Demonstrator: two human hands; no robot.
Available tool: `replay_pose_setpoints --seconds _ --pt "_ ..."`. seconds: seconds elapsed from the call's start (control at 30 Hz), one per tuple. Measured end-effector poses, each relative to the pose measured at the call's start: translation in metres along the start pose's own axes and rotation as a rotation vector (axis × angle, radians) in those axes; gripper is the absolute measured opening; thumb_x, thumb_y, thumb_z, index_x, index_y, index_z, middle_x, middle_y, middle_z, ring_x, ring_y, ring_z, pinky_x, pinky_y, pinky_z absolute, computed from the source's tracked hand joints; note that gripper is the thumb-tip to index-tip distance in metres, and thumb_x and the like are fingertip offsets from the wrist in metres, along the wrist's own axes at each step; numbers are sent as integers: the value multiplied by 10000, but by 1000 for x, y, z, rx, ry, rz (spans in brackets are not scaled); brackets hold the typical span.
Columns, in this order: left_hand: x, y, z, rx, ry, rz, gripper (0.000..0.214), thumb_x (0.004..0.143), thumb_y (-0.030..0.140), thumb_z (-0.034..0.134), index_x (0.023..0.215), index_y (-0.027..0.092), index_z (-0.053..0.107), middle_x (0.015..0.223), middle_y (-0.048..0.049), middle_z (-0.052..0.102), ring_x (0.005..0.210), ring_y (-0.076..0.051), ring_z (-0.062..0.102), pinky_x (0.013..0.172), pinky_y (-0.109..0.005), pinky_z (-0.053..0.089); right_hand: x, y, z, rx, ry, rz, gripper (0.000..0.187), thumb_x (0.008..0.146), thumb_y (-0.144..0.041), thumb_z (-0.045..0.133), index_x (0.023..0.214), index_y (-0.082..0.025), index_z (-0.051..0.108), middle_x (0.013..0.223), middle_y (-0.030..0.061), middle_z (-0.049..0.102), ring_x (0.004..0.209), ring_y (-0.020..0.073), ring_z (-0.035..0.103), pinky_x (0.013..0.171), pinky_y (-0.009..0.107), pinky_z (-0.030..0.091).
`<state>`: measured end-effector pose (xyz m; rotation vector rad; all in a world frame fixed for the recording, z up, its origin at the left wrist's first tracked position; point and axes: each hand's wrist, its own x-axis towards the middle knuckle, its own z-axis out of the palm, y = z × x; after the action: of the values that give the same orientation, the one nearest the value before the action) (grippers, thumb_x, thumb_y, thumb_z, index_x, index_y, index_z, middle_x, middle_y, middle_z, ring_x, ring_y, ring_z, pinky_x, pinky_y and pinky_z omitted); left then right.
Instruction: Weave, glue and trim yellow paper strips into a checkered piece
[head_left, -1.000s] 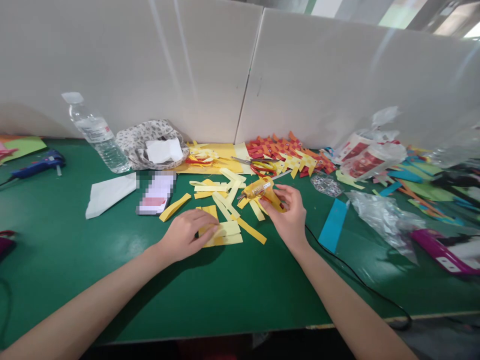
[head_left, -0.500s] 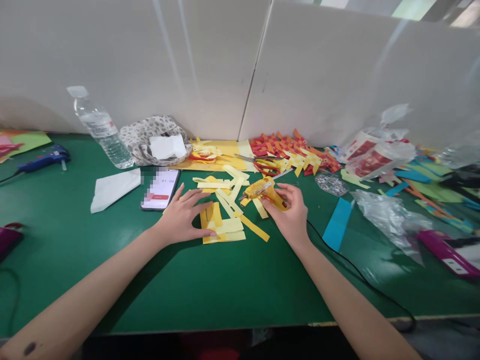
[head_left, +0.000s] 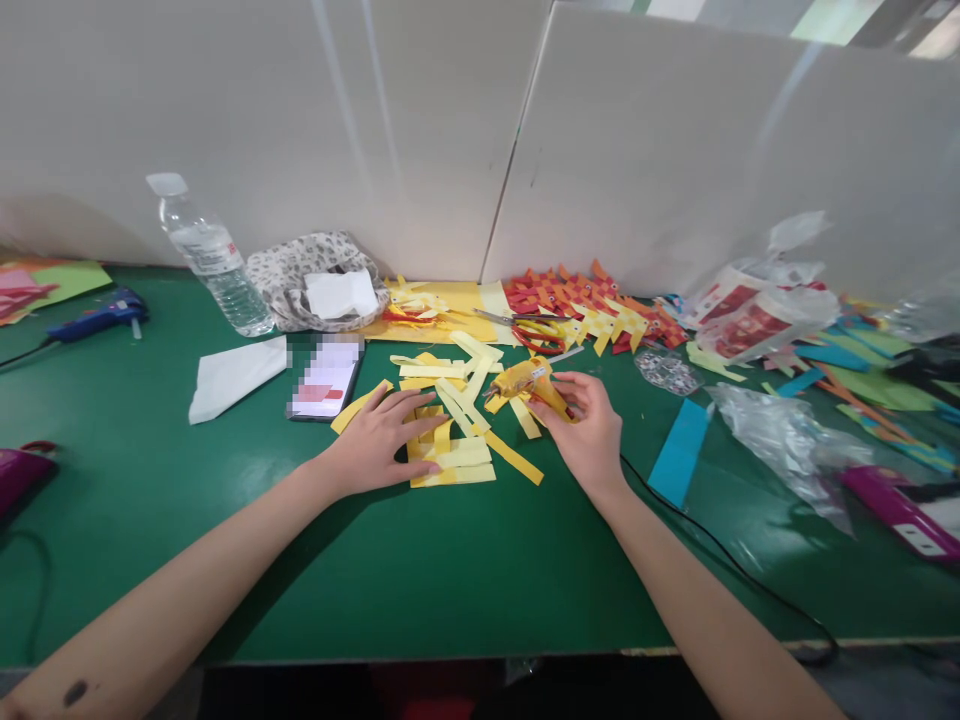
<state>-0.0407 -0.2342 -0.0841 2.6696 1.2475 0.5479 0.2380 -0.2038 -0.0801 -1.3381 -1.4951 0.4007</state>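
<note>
Yellow crossed strips (head_left: 466,455) on the desk (head_left: 450,580) are touched by spread fingers of the left hand (head_left: 371,443), near-left of the glue gun (head_left: 522,377) clamped nozzle-leftward by fingers of the right hand (head_left: 591,432).

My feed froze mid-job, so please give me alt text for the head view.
The right hand holds a yellow glue gun; the left hand, spread open, touches crossed yellow strips on a green table. Scissors lie behind the strips, a phone to their left.
</note>
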Motion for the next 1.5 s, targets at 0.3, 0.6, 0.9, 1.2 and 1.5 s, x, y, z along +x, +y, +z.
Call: replay_pose_setpoints --seconds 0.3,0.6,0.9,1.2,1.5 --pt "2 4 -3 -59 -9 139 406 862 441 511 1253 334 524 1267 -60 558 1160 -244 502 1030 -489 303 -6 -8 2 -48 62 -115 357 672 -354 729 959 -231 557 881 28 664 846 212 646 780 388 535" --pt "2 15 -5 -239 95 53 331 791 427 607 1060 234 624 1005 -59 678 943 -215 611 896 -396 439 -11 -12 4 -32 82 -119 351 683 -342 721 970 -228 554 904 36 649 847 210 639 756 380 540" --pt "11 35 2 -833 199 -308 375 753 403 675 1098 258 657 1239 -67 594 1177 -235 532 1018 -414 416 -26 -26 20 85 36 -70 321 690 -384 720 914 -232 547 915 30 629 815 187 630 704 342 541" --pt "12 28 2 -937 340 -376 127 719 370 713 749 248 732 1047 -44 683 1015 -216 627 936 -434 490 -25 -25 19 93 47 -66 325 686 -386 725 909 -229 549 907 30 620 826 188 619 701 339 536" --pt "7 -11 -16 -518 711 -583 272 657 430 740 591 200 611 949 -36 663 963 -220 616 910 -426 469 -10 -17 5 52 194 -42 363 664 -416 735 897 -216 541 865 21 593 803 171 585 611 278 486"
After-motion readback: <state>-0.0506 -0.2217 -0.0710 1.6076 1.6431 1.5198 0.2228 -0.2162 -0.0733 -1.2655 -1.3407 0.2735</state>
